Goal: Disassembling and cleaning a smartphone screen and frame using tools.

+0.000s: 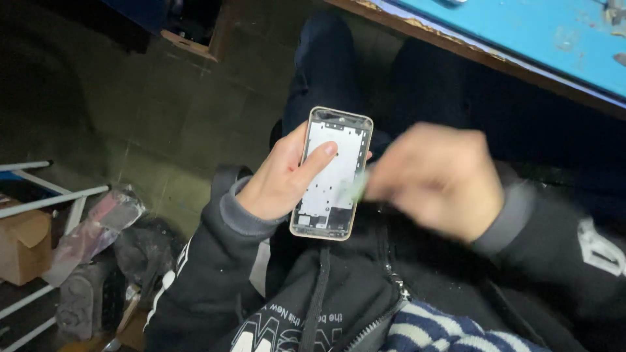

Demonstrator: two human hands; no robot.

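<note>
Sweatshirt fabric, black with white lettering I leave unread, fills the near edge, above a striped blue and white layer (443,329). Over the lap the left hand (280,179) grips a phone frame (332,173), an opened shell with a pale gold rim and a white inner plate; its fingers are clamped around the left edge and the thumb lies across the plate. The frame's long axis runs nearly upright, tipped slightly right at the top. The right hand (440,179) is blurred, just right of the frame, pinching something small and greenish (357,186) that touches or nearly touches the frame's right edge; its fingers look closed together, though blur hides the detail. Farther left on the floor sit a cardboard box (23,244) and crumpled plastic bags (98,228) beside white rails. Beyond, a blue bench (554,39) crosses the upper right.
</note>
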